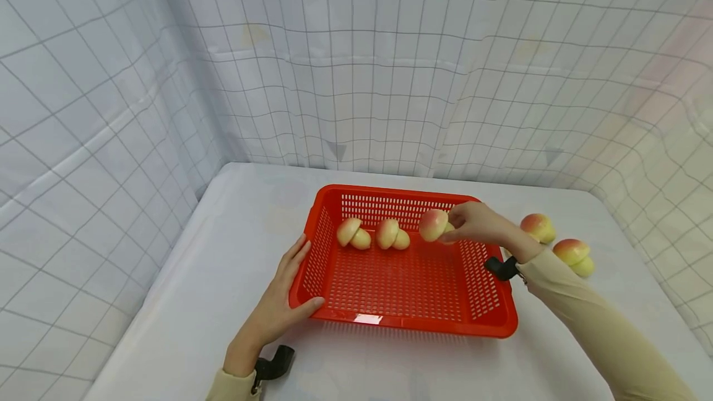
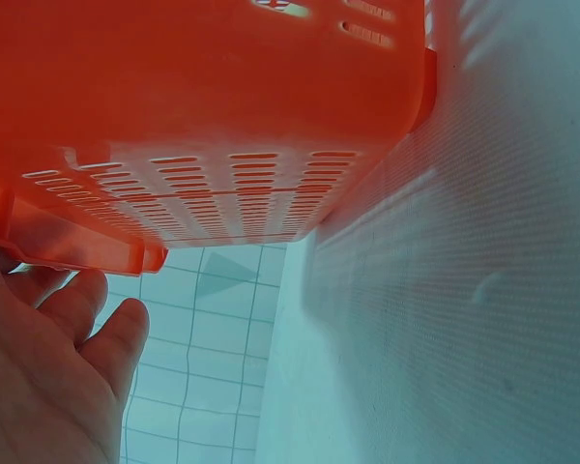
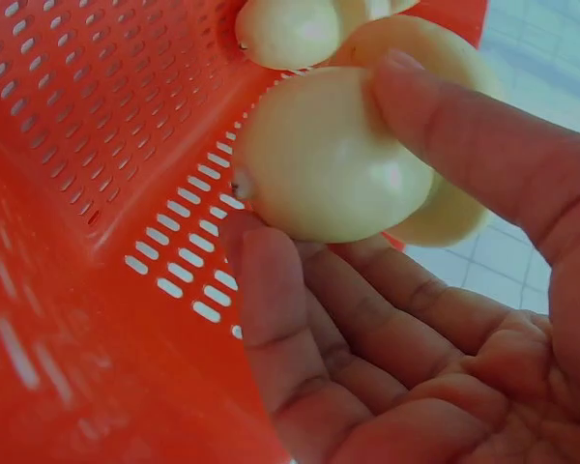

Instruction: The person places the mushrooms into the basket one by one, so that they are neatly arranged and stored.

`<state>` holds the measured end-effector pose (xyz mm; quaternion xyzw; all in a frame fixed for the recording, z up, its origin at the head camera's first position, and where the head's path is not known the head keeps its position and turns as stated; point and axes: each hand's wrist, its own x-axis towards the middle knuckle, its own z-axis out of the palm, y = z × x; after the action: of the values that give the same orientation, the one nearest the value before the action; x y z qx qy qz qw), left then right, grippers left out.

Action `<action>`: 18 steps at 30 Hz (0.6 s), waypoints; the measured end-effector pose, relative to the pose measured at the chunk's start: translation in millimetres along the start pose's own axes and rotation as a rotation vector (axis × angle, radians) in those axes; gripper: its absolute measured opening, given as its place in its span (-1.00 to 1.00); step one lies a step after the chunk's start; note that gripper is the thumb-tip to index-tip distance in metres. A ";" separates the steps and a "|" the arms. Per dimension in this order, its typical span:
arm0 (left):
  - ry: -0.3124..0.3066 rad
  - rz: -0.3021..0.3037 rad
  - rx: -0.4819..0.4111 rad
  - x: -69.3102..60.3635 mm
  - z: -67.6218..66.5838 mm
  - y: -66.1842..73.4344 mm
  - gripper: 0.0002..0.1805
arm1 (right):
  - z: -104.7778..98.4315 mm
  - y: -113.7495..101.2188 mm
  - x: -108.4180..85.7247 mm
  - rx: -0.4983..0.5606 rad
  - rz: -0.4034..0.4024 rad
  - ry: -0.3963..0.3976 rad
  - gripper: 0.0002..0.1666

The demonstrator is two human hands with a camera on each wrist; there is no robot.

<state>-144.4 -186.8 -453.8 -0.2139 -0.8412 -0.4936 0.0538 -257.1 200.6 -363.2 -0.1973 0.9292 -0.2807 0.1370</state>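
A red plastic basket (image 1: pixel 390 320) with slotted walls stands on the white table. Two mushrooms (image 1: pixel 350 232) (image 1: pixel 388 234), with pink-and-yellow caps and pale stems, lie in it near the back wall. Over the basket's back right part, my right hand (image 1: pixel 473 224) holds a third mushroom (image 1: pixel 432 226). The right wrist view shows thumb and fingers pinching its pale stem (image 3: pixel 333 159), cap facing away. My left hand (image 1: pixel 278 302) rests at the basket's front left corner, fingers extended along the left rim and thumb on the front rim. In the left wrist view its fingers (image 2: pixel 116 343) touch the rim's underside.
Two more mushrooms (image 1: pixel 538 228) (image 1: pixel 574 256) lie on the table right of the basket, beside my right forearm. A white grid-patterned curtain (image 1: pixel 390 79) stands behind the table (image 1: pixel 223 252) and along both sides.
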 end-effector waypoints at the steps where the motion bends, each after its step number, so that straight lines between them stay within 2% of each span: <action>1: 0.000 0.001 0.002 -0.1 0.0 -0.7 0.00 | 0.8 -0.9 2.2 -0.008 -0.002 -0.007 -0.56; 3: 0.001 0.002 0.003 -0.1 -0.1 -1.6 0.00 | 1.6 -2.9 6.3 -0.019 -0.005 -0.023 -0.51; 8: 0.002 -0.001 -0.005 0.0 0.0 -4.1 0.01 | 1.9 -7.5 13.4 -0.059 -0.020 -0.050 -0.66; 13: 0.000 -0.010 0.000 0.3 0.5 -2.7 0.01 | 6.7 -7.3 19.5 -0.066 0.010 -0.075 -0.73; 15: -0.001 -0.016 0.003 0.2 -0.1 2.4 -0.01 | 10.0 -5.4 22.6 -0.072 0.030 -0.085 -0.70; 18: -0.001 -0.012 -0.008 0.1 -2.9 18.1 -0.04 | 14.5 -3.2 26.5 -0.094 0.044 -0.089 -0.66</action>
<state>-137.4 -181.6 -437.8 -0.2094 -0.8405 -0.4972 0.0496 -274.4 179.6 -376.9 -0.1952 0.9385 -0.2247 0.1751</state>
